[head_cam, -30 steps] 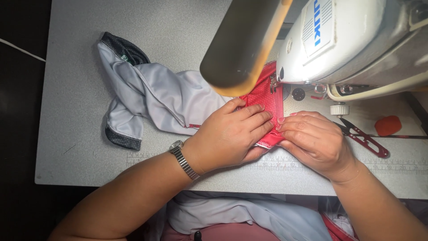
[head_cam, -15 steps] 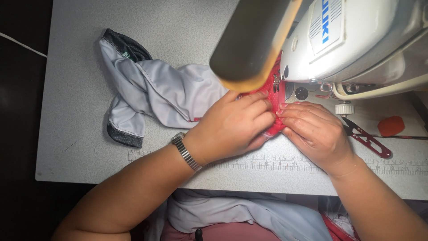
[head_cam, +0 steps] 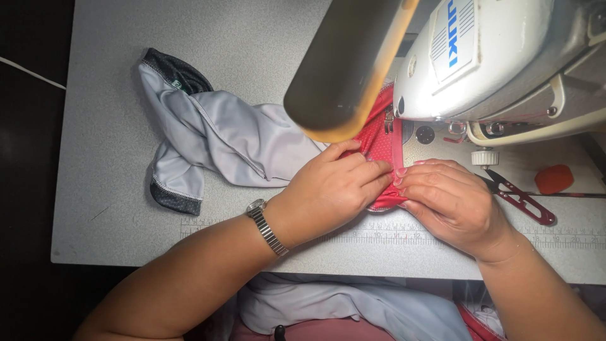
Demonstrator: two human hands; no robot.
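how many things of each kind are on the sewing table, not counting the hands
sewing machine: 1
grey garment: 1
red mesh fabric piece: 1, under both hands
red thread snips: 1
orange object: 1
Total: 5

I see bright, even light on the grey surface (head_cam: pixel 189 38), coming from above near the sewing machine (head_cam: pixel 505 63). The white body of the machine shines a little but has no hard glare. The yellowish lamp head (head_cam: pixel 344 69) is very near the camera and looks soft, out of focus. My hands are sharp, with only small shadows under them. The left edge is almost black.
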